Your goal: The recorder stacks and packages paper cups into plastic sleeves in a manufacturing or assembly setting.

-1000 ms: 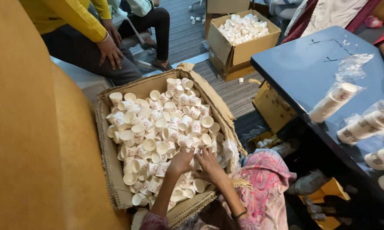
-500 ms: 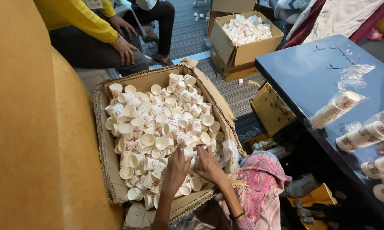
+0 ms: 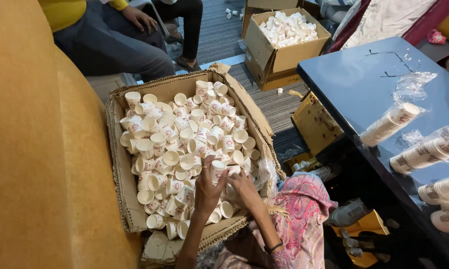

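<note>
A broad mustard-yellow padded surface [image 3: 40,149] fills the left side, and the big cardboard box [image 3: 117,194] sits pushed up against it, flaps folded out so the contents are easy to reach from above. To the right stands a dark blue tabletop [image 3: 354,84], carrying long sleeves of stacked cups [image 3: 390,124] laid on their sides in clear plastic wrap, probably so they cannot topple. Farther back on the grey carpet is a second cardboard box [image 3: 276,57], also holding loose white cups. 2 other people sit beyond the big box; only their legs and one hand [image 3: 139,17] show.

The big box is filled nearly to its rim with small white paper cups [image 3: 174,144] with red print, lying every which way. The person's own arms reach into its near right corner over a pink patterned garment [image 3: 304,214].

The left hand [image 3: 208,187] is curled, fingers narrow, around a short stack of cups [image 3: 217,170] held upright just above the heap. The right hand [image 3: 244,187] lies just beside it, fingers bent down among the loose cups and touching them; whether it actually grips one I cannot tell, since the left hand and the cups hide its fingertips.
</note>
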